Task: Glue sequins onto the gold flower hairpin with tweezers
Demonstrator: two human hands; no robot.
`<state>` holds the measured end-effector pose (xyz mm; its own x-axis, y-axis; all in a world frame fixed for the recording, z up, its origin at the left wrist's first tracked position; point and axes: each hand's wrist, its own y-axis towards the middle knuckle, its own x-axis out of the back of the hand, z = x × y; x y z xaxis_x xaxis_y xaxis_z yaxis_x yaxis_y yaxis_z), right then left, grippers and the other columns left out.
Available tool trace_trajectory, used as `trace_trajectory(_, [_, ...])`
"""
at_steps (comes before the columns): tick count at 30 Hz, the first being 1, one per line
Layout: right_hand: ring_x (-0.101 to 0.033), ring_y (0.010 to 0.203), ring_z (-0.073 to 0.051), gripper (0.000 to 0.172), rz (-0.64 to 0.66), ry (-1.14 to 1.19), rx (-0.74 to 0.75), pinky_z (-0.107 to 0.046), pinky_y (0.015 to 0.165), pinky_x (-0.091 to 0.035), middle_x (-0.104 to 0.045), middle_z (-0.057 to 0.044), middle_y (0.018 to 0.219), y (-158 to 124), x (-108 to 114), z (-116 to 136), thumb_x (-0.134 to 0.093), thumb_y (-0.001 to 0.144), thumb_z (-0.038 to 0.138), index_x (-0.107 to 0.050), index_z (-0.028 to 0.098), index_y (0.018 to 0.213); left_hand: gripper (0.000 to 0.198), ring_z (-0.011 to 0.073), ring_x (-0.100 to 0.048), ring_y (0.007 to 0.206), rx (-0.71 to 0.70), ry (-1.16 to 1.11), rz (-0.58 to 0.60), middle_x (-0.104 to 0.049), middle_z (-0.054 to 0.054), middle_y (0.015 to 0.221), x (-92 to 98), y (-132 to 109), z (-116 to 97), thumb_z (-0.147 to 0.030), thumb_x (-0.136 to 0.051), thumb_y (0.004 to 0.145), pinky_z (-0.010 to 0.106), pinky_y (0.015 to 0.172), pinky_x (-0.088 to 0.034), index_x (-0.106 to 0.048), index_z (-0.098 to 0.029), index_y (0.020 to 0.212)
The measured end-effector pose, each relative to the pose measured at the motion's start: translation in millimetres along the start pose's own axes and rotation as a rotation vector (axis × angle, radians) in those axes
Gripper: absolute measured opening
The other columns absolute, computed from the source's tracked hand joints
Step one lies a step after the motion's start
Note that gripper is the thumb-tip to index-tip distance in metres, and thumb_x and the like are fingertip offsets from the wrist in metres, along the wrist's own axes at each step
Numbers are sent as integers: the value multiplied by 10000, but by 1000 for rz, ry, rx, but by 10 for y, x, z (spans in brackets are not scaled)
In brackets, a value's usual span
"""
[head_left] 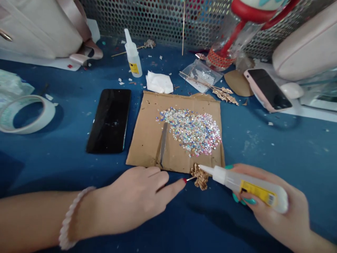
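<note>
My left hand [137, 200] is closed around the thin stem of a gold leaf-shaped ornament [201, 179], whose head sits at the front edge of a cardboard piece [147, 133]. In my right hand [284, 200] is a clear glue bottle [252, 186] with a yellow label, tipped sideways. Its white nozzle points left and meets the top of the ornament, or comes very near it. Tiny multicoloured rhinestones [195, 130] lie spread over the cardboard. Left of them rest metal tweezers [163, 144].
A black phone [109, 121] and a tape roll [48, 112] lie to the left. Behind the cardboard are a second glue bottle [133, 59], a folded tissue [159, 82], a plastic bag [197, 75] and another gold ornament [225, 94]. A pink-cased phone [268, 89] and a red-lidded bottle [223, 45] stand right.
</note>
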<state>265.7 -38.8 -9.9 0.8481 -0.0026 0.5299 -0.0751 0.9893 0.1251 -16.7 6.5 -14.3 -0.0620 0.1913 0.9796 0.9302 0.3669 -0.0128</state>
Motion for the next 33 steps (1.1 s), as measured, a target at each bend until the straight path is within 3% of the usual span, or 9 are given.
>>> trace_trajectory(5, [-567, 391, -117, 184, -7, -22, 0, -170, 362, -482, -629, 28, 564, -13, 4, 5, -653, 799, 352, -672, 298, 975, 447, 159, -472, 606, -14, -2, -12, -462, 0, 711, 0, -7, 1, -132, -459, 902, 285, 482, -365, -410, -131, 1346])
trace_trajectory(21, [-566, 406, -104, 197, 12, -92, -1, -158, 378, -462, -618, 35, 561, -55, 51, 0, -652, 802, 336, -662, 287, 992, 522, 163, -469, 604, 8, -33, -9, -468, -5, 751, -15, -10, 3, -118, -536, 863, 312, 467, -359, -378, -152, 1359])
trace_trajectory(27, [-567, 389, -98, 196, 19, -94, 44, -149, 350, -444, -662, 24, 632, -32, 64, -6, -660, 796, 335, -664, 276, 983, 530, 163, -453, 605, 8, -52, 1, -460, -5, 755, -8, -19, 4, -116, -551, 854, 311, 474, -355, -384, -159, 1356])
trace_trajectory(31, [-596, 427, -94, 196, 48, -131, 61, -145, 383, -469, -720, -10, 828, -55, 85, -3, -654, 803, 322, -655, 267, 991, 535, 167, -445, 603, 7, -53, -6, -452, -5, 754, -9, -14, 4, -113, -547, 858, 318, 469, -356, -374, -155, 1363])
trace_trajectory(33, [-599, 430, -92, 200, 48, -135, 78, -138, 387, -470, -721, -11, 835, -63, 92, 1, -648, 812, 330, -647, 268, 1003, 531, 168, -441, 602, 6, -54, -9, -447, -5, 751, -9, -7, 7, -108, -538, 862, 319, 465, -354, -372, -152, 1365])
